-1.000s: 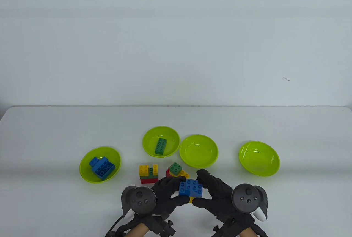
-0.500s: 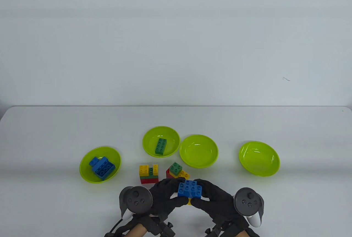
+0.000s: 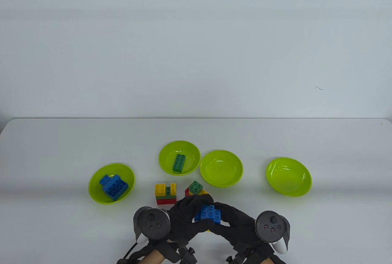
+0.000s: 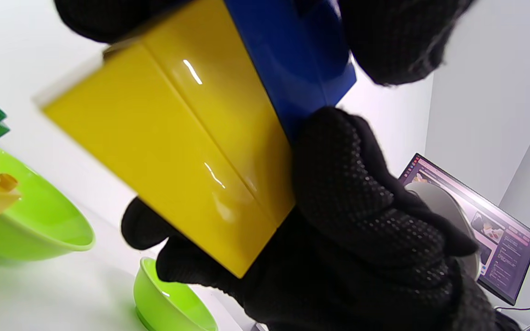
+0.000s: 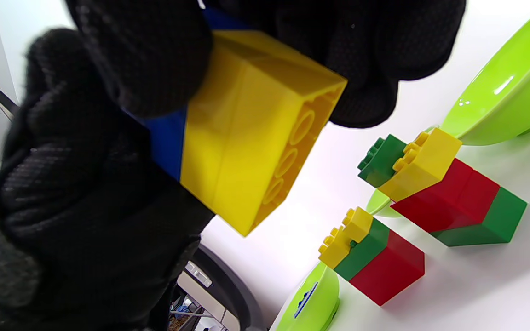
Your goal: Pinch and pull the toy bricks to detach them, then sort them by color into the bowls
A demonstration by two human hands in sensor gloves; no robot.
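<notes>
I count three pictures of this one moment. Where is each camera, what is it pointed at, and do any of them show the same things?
Table view: from above, facing down over the table; four green bowls, brick stacks, both gloved hands entering at the bottom.
Left wrist view: on the left wrist, tilted, close on the yellow-and-blue brick stack; black gloved fingers show around it.
Right wrist view: on the right wrist, tilted, on the same stack from its hollow underside; gloved fingers show.
Shared: all three show the held stack in both hands' grip; the table and right wrist views also share the two standing stacks.
</notes>
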